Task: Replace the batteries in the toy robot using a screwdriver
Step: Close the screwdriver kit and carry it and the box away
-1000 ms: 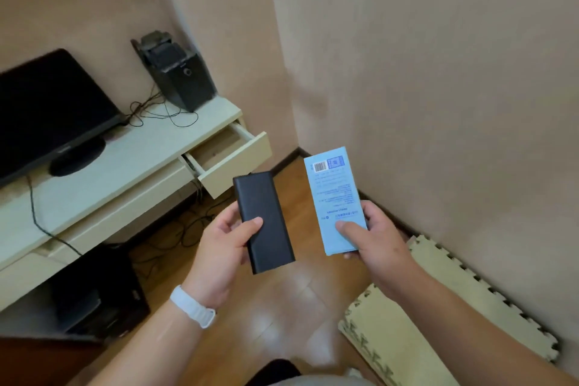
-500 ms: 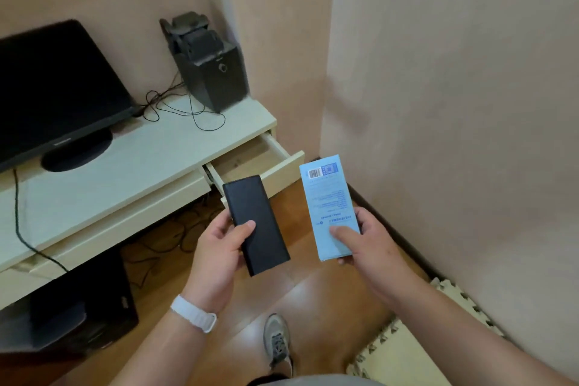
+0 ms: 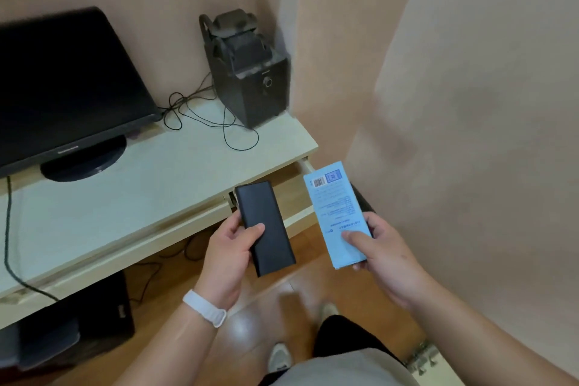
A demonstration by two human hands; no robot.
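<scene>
While I look down from the head camera, my left hand [image 3: 232,255] grips a flat black slab [image 3: 266,227] by its lower half, thumb laid across its face and fingers curled behind it. My right hand [image 3: 385,255] pinches a light-blue box [image 3: 338,213] near its bottom end, thumb on the printed side and fingers behind; a barcode sits at its top. The two lie side by side and apart, both tilted a little to the left, above the open drawer [image 3: 293,197] under the right end of a cream desk [image 3: 125,197]. Whether either one belongs to the toy robot or its batteries, I cannot tell. A white wristband [image 3: 205,307] circles my left wrist. On the desk stand a dark monitor [image 3: 62,88] and, in the corner, a black speaker [image 3: 253,84] with thin cables [image 3: 200,116] looping in front of it. Below, my shoe [image 3: 279,357] rests on the wooden floor [image 3: 250,323].
</scene>
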